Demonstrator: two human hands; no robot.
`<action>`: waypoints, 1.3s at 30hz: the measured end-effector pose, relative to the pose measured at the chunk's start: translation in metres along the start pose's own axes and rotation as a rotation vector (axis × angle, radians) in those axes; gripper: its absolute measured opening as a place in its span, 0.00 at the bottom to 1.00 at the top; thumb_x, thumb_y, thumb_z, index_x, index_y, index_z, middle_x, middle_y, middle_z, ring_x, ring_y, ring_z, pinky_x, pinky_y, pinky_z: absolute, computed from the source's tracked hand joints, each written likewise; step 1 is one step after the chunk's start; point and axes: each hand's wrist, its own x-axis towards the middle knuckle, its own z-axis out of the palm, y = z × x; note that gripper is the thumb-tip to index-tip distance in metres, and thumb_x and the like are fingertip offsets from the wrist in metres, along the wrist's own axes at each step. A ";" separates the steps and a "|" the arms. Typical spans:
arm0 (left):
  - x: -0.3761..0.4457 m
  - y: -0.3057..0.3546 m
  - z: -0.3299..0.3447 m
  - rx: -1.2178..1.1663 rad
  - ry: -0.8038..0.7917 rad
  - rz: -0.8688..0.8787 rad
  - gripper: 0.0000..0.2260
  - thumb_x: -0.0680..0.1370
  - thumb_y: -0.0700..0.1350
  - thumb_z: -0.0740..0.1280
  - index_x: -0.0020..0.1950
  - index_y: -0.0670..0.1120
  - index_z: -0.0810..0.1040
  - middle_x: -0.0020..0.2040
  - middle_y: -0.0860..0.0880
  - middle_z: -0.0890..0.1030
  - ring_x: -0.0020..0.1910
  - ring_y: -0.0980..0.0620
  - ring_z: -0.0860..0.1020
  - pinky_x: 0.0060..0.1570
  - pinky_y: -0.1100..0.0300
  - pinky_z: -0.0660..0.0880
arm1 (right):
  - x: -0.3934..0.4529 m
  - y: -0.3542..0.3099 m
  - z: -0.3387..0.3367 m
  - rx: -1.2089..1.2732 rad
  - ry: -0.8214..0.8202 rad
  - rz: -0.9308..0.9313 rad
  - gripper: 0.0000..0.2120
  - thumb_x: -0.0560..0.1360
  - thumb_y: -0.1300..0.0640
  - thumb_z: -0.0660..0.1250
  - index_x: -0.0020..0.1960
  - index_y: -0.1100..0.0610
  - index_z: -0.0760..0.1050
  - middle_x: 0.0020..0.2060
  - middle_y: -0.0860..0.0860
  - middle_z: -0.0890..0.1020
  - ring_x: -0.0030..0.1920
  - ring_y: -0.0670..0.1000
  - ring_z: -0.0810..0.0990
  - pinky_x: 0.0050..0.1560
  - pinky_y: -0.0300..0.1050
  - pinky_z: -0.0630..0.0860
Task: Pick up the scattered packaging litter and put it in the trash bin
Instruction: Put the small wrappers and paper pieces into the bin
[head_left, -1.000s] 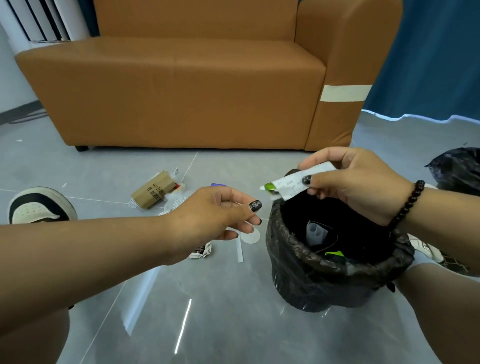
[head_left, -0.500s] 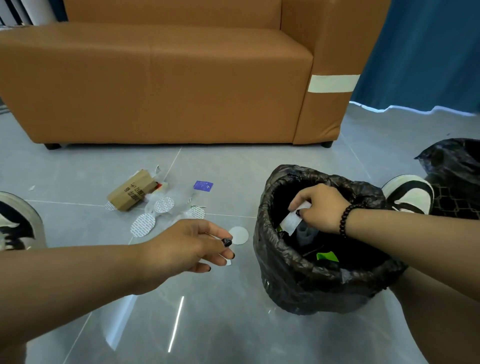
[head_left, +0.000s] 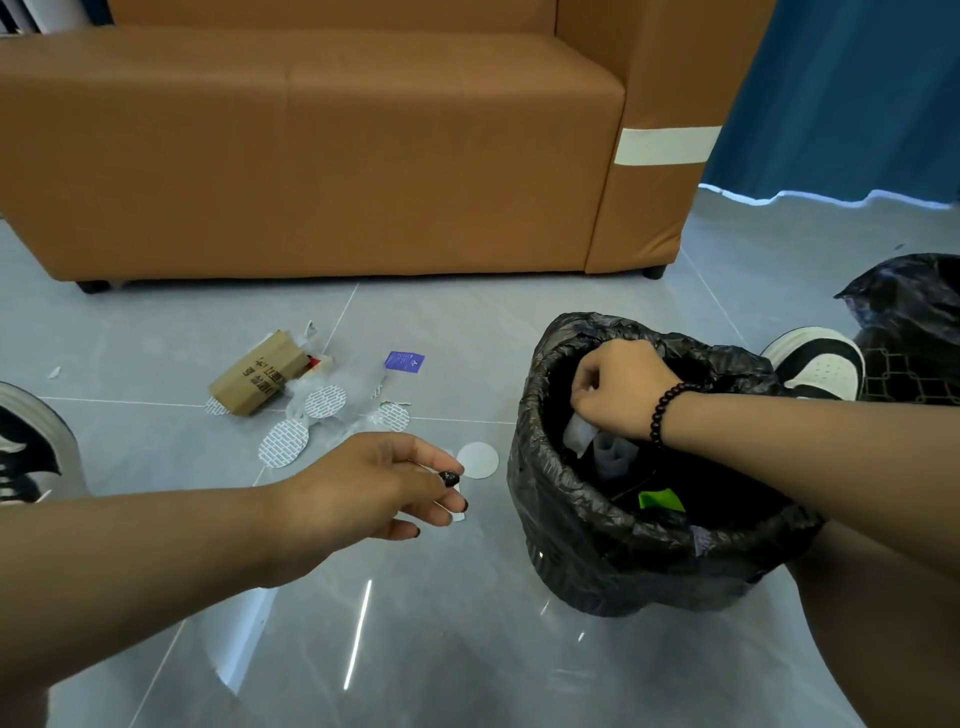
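The trash bin (head_left: 582, 551), lined with a black bag, stands on the grey floor at centre right. My right hand (head_left: 618, 395) reaches into its mouth and pinches a white wrapper (head_left: 576, 435) just inside the rim. My left hand (head_left: 374, 488) hovers low over the floor to the left of the bin, fingers loosely curled and holding nothing, above a small white strip (head_left: 458, 516). Litter lies beyond it: a white disc (head_left: 477, 460), several round patterned seals (head_left: 283, 443), a cardboard box (head_left: 254, 374), a purple sachet (head_left: 404, 361) and clear plastic scraps.
An orange sofa (head_left: 311, 156) fills the back. A shoe (head_left: 31, 447) sits at the left edge and another (head_left: 821, 364) behind the bin. A second black bag (head_left: 914, 312) lies at the right, below a blue curtain (head_left: 857, 93).
My right hand carried the white wrapper from above the bin's rim down into its mouth. My left hand sank lower and nearer to the floor, by the white strip.
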 end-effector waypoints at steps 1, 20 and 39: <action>0.000 -0.001 -0.001 -0.003 0.003 0.001 0.07 0.79 0.39 0.63 0.53 0.46 0.79 0.44 0.48 0.86 0.42 0.54 0.83 0.43 0.60 0.76 | 0.000 0.003 -0.001 0.002 0.002 0.006 0.04 0.70 0.61 0.67 0.38 0.57 0.81 0.38 0.50 0.82 0.41 0.48 0.78 0.45 0.38 0.73; 0.002 -0.007 -0.008 -0.027 -0.002 0.000 0.08 0.79 0.38 0.62 0.53 0.46 0.80 0.44 0.48 0.86 0.41 0.54 0.82 0.44 0.60 0.76 | -0.007 0.000 0.011 0.065 -0.040 -0.082 0.13 0.72 0.65 0.61 0.50 0.54 0.81 0.39 0.48 0.81 0.42 0.49 0.79 0.46 0.35 0.72; -0.020 -0.033 -0.043 -0.014 0.038 0.044 0.08 0.79 0.40 0.61 0.52 0.47 0.79 0.42 0.51 0.86 0.40 0.56 0.82 0.40 0.64 0.75 | -0.040 -0.124 -0.021 0.649 0.124 0.047 0.12 0.73 0.67 0.59 0.39 0.61 0.80 0.30 0.54 0.81 0.23 0.42 0.78 0.32 0.44 0.78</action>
